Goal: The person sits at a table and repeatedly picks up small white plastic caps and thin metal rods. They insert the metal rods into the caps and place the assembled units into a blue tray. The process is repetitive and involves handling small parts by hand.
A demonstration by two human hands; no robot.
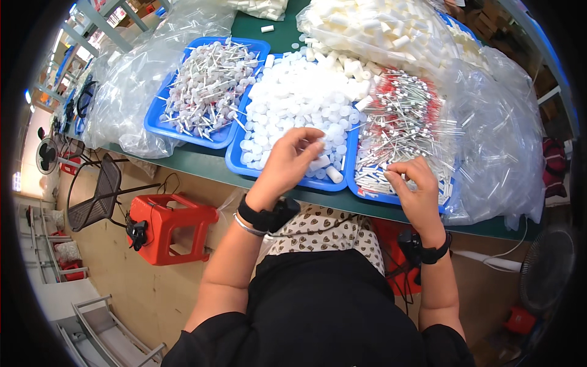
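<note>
Black-shirted worker [342,312], nearest us, leans over blue trays [243,168]. The left hand [293,153] nearly pinches above heaped white discs [263,125], the right hand [419,183] likewise over thin pins [400,122]; whether either holds anything, we cannot tell. Discs could spill nearward if knocked. Clear plastic [495,147] crowds the right; bagged white tubes [373,30] block the far side.

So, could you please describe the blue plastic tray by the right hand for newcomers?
On the green table, three blue plastic trays line the near edge. Take the rightmost tray, at the right hand: only its heap shows a broad red patch.
</note>
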